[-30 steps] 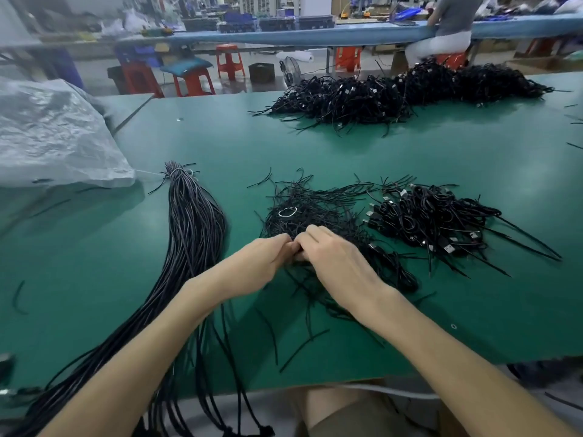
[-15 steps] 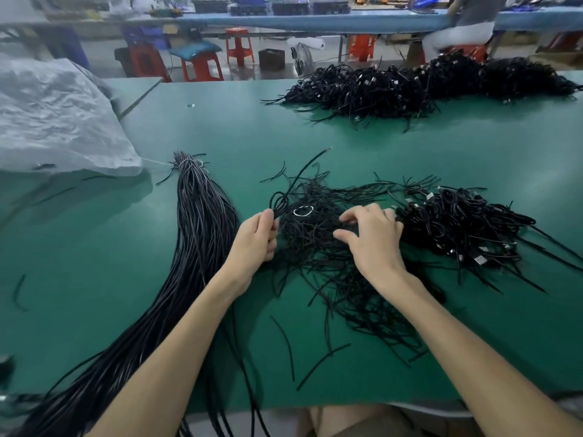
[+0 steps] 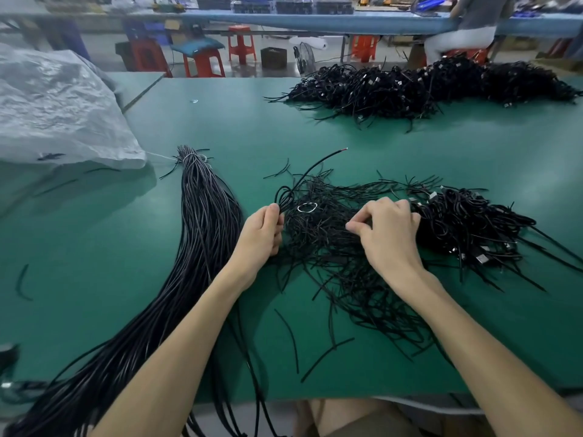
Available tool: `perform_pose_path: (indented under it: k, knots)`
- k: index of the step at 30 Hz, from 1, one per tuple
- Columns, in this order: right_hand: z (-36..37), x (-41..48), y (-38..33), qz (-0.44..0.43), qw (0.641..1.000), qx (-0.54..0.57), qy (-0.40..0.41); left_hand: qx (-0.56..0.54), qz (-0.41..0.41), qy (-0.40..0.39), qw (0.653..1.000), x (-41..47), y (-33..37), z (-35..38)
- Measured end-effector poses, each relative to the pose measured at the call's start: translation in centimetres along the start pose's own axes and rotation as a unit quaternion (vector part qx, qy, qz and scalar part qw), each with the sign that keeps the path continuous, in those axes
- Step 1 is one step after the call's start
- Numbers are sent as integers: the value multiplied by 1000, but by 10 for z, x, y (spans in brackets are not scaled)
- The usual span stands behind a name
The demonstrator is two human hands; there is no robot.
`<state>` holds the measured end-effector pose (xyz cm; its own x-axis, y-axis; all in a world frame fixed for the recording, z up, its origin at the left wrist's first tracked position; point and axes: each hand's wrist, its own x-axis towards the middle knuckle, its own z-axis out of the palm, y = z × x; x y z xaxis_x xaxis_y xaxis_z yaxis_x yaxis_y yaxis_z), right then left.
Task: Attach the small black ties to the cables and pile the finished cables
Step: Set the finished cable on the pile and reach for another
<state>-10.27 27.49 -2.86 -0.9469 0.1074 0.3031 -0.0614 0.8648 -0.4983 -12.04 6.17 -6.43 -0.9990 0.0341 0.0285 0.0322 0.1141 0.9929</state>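
Black looped cable [image 3: 329,156] is pinched in the left hand [image 3: 258,236]. The right hand [image 3: 389,236], touching it a second ago, now sits apart, fingers pinching thin black ties [image 3: 321,244].

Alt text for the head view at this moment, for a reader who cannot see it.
The left hand grips a looped cable while the right hand pinches into loose black ties on a green table. A long cable bundle lies left, a pile of tied cables right.
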Motion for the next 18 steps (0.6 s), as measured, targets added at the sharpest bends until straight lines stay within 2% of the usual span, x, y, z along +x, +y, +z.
perform_pose_path:
  k: [4, 6, 8, 10, 12, 18]
  knots:
    - [-18, -5, -2, 6, 995, 21, 93, 0, 16, 7, 1000, 0, 2, -2]
    - [-22, -13, -10, 20, 981, 132, 139, 10, 13, 12, 1000, -1, 2, -1]
    - [-17, -22, -25, 80, 934, 324, 125, 20, 8, 11, 1000, -2, 2, 1]
    - [-1, -30, -42, 153, 868, 467, 63, 19, 8, -2, 1000, -4, 4, 2]
    - [21, -34, -55, 198, 841, 502, 28, 17, 16, -17, 1000, -7, 6, 5]
    - [60, -34, -78, 247, 825, 507, 42, 31, 34, -37, 998, -13, 10, 9]
